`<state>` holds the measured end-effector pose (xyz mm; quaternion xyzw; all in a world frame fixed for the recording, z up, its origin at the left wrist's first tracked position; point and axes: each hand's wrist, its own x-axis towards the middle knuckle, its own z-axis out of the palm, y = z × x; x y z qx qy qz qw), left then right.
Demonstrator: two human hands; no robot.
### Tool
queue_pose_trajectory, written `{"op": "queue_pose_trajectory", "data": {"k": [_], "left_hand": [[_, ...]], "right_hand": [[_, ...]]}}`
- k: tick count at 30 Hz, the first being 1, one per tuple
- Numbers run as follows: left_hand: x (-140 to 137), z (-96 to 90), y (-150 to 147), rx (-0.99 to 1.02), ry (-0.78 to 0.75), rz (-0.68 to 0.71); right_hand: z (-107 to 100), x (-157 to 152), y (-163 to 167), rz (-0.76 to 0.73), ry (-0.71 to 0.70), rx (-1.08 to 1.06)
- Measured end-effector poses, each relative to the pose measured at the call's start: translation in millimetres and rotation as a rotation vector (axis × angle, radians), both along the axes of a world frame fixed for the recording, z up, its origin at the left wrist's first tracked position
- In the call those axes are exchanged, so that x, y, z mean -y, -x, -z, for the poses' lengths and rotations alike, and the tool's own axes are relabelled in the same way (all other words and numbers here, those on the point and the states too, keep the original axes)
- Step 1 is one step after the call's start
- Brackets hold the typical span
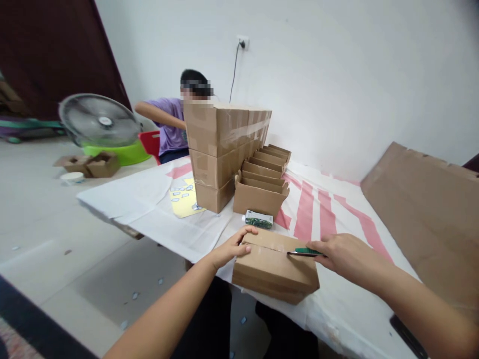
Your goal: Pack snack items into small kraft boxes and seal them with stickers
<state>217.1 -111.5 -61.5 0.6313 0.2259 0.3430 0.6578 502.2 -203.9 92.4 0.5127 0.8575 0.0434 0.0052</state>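
Observation:
A closed cardboard box (275,267) lies at the front edge of the table, tape running along its top seam. My left hand (235,245) grips its left end, the thumb on the top and the fingers at the far corner. In my right hand (342,254) is a green-handled box cutter (302,252), its tip at the taped seam near the middle of the top. Just beyond the box lies a small green-and-white carton (259,219) on its side.
Taped boxes (219,134) stand stacked behind, beside a row of open boxes (262,197). A yellow sheet (183,202) with small pieces lies left. Another person (174,119) sits behind the stack. A large cardboard sheet (422,214) leans at right; a phone-like dark object (407,335) lies below.

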Motion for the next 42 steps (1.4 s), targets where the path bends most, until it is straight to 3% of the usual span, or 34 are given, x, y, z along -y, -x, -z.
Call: {"op": "queue_pose_trajectory", "data": {"k": [7,10,14,19,23,25,27,30,32,36,38,42], "left_hand": [[2,-1.4,1,0.044,0.077,-0.002],[3,-2.5,1,0.056,0.085,-0.011],[3,-3.7,-1,0.059,0.119,0.021],[1,0.2,-3,0.100,0.159,0.002],[0,4.1,-3,0.159,0.165,-0.027],[1,4.9,-3,0.166,0.177,-0.028],[1,4.7,-3,0.162,0.194,-0.025],[2,3.3,-3,0.156,0.223,-0.011],[2,2.4,-3,0.152,0.236,-0.007],[4,-0.1,-4,0.138,0.236,-0.013],[5,-3.3,-4,0.130,0.223,-0.027],[5,-13.7,-1,0.122,0.208,-0.009]], "right_hand": [[-3,12,-54,0.109,0.139,-0.005],[11,17,-89,0.240,0.167,-0.144],[65,21,-114,0.421,0.131,-0.300],[146,26,-108,0.481,0.152,-0.261],[176,24,-104,0.467,0.226,-0.207],[175,20,-103,0.462,0.261,-0.220],[164,15,-97,0.445,0.198,-0.309],[136,9,-78,0.448,0.048,-0.525],[116,5,-61,0.403,0.030,-0.628],[91,-4,-33,0.203,0.210,-0.613],[85,-7,-27,0.186,0.288,-0.581],[79,-8,-24,0.209,0.314,-0.581]]}}
